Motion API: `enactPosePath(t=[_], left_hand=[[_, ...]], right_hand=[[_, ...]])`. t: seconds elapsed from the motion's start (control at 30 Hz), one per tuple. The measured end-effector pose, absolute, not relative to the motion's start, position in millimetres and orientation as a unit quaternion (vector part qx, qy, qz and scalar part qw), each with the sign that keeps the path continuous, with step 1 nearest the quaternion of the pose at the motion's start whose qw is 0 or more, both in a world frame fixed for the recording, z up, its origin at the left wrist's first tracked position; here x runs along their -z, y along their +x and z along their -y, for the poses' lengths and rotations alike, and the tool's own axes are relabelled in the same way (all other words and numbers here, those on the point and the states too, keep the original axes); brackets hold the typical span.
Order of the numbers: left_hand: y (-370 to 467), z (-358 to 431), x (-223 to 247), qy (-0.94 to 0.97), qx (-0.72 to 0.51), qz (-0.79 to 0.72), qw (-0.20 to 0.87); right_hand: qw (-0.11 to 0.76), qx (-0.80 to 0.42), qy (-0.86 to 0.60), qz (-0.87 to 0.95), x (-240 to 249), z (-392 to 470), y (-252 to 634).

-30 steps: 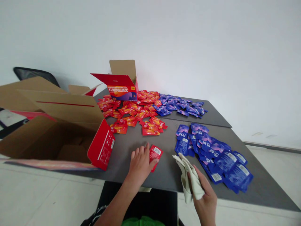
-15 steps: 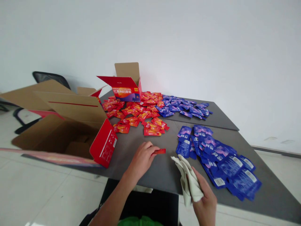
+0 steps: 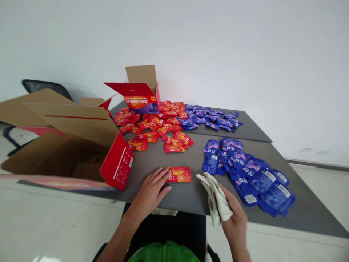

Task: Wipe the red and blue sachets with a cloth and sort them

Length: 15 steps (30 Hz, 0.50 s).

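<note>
Our left hand [image 3: 152, 190] lay spread, touching a flat red-orange sachet [image 3: 180, 174] | our right hand [image 3: 235, 214] grasped a folded off-white cloth [image 3: 216, 201] at desk [image 3: 188, 203]'s near edge

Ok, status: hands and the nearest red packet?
Left hand open, at end of red packet lying flat. Right hand gripping pale cloth. Blue packets near right hand.

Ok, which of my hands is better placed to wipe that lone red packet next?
Probably your right hand: it holds the pale cloth, just right of the red packet. Your left hand has no cloth, its fingers at the packet's left end.
</note>
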<state>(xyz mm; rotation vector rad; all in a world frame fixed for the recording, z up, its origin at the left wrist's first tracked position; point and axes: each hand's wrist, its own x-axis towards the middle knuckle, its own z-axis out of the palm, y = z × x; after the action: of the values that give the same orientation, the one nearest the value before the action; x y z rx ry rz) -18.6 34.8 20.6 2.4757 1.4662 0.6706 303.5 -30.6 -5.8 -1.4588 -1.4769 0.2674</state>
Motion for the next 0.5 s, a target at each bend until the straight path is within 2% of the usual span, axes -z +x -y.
enactPosePath(t=[0.27, 0.4, 0.5], left_hand=[[-10, 0, -29, 0.849, -0.236, -0.461, 0.105], [-4, 15, -24, 0.856, -0.251, -0.442, 0.095], [2, 20, -17, 0.862, -0.259, -0.427, 0.083]], right_hand=[[0.500, -0.129, -0.600, 0.611, 0, 26, 302], [0.501, -0.108, -0.564, 0.647, -28, 14, 288], [0.454, -0.106, -0.488, 0.738, -52, 4, 262]])
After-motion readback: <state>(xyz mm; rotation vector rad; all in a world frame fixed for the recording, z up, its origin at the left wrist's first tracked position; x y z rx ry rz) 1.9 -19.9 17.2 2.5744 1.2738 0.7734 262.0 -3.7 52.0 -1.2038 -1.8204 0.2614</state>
